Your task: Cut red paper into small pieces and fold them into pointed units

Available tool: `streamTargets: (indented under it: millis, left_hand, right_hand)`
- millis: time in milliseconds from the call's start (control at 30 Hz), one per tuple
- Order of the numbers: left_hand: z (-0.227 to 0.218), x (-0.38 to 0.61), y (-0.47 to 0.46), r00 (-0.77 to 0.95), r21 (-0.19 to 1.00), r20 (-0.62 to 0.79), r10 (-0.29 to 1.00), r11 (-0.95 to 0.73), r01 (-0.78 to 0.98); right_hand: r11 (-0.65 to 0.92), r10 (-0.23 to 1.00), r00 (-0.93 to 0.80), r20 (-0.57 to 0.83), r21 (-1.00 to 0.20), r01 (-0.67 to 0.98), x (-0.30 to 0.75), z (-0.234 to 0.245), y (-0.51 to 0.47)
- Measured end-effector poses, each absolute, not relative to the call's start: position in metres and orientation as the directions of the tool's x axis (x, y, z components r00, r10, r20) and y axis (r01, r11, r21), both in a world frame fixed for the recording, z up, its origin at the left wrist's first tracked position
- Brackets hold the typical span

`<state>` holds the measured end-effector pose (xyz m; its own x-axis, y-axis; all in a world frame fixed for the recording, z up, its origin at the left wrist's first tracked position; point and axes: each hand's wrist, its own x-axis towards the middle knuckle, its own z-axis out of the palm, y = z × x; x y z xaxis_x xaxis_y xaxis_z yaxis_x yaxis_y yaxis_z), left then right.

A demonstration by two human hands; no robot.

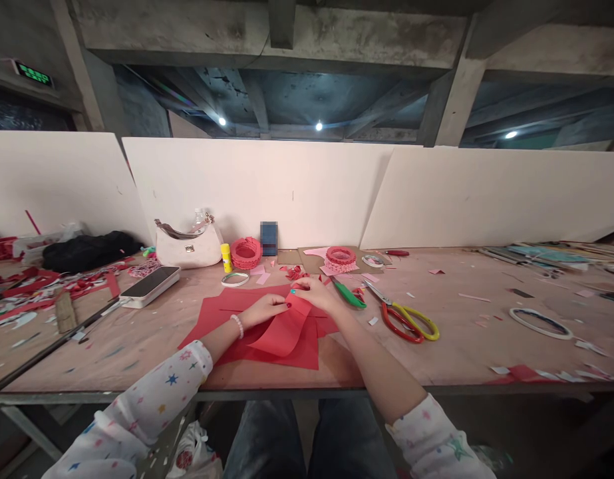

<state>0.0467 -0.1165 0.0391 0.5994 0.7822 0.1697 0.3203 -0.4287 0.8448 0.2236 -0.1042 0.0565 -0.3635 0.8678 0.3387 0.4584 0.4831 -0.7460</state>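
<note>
A: Head view, hands?
B: Two. Left hand (269, 308) fingers clamped on the curled red sheet (285, 332). Right hand (320, 295) fingers down on its top edge, grip can't tell.
A: Sheet where?
B: On the red stack (307, 358), table (436, 359) front-middle.
A: Counts?
B: Two pairs: green scissors (349, 295), yellow scissors (409, 321), right of the hands. Three tape rings (235, 279). Two red baskets (245, 253) near the back board.

Craft workshop: plywood bench (461, 352); scissors (409, 320); red paper scraps (34, 286); bare concrete ceiling (336, 40)
</note>
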Motion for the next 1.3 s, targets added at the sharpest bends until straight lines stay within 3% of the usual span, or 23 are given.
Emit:
streamTargets:
  millis: [433, 1300]
  left_hand:
    - [0.04, 0.047, -0.116, 0.601, 0.856, 0.144, 0.786, -0.404, 0.324]
    - [0.04, 0.046, -0.116, 0.614, 0.856, 0.16, 0.773, -0.418, 0.304]
  right_hand:
    - [0.422, 0.903, -0.326, 0.28, -0.719, 0.553, 0.224, 0.06, -0.11]
    - [0.423, 0.898, -0.342, 0.276, -0.752, 0.505, 0.223, 0.066, -0.114]
